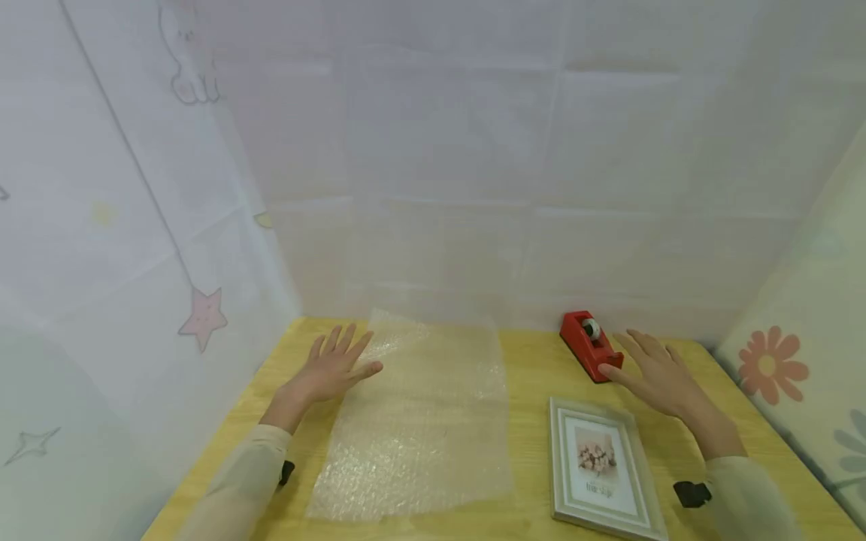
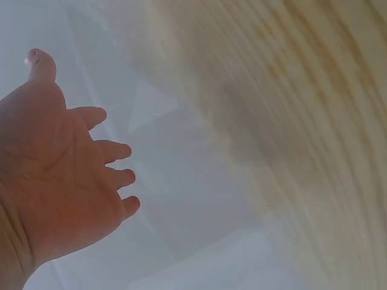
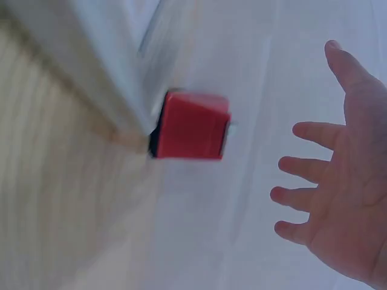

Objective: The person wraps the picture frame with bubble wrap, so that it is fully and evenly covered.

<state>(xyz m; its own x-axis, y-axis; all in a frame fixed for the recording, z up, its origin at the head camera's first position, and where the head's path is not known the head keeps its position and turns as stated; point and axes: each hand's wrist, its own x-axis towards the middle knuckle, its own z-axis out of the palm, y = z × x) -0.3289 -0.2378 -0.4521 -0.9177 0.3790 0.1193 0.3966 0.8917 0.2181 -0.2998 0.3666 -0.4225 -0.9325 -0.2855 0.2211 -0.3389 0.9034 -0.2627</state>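
A sheet of bubble wrap (image 1: 419,421) lies flat on the table's left and middle. My left hand (image 1: 331,372) is spread over its upper left edge in the head view; in the left wrist view the left palm (image 2: 60,163) shows with fingers apart, holding nothing. My right hand (image 1: 659,376) is spread beside a red tape dispenser (image 1: 587,346), its thumb overlapping the dispenser's front end in the head view. The right wrist view shows the right palm (image 3: 357,193) bare. Toward the front right, a framed picture (image 1: 602,466) with pink flowers lies face up.
The yellow wood-grain table (image 1: 528,421) ends at the back against a pale hanging cloth (image 1: 440,150). More cloth with printed stars (image 1: 204,319) hangs at the left, and cloth with a red flower (image 1: 771,366) hangs at the right.
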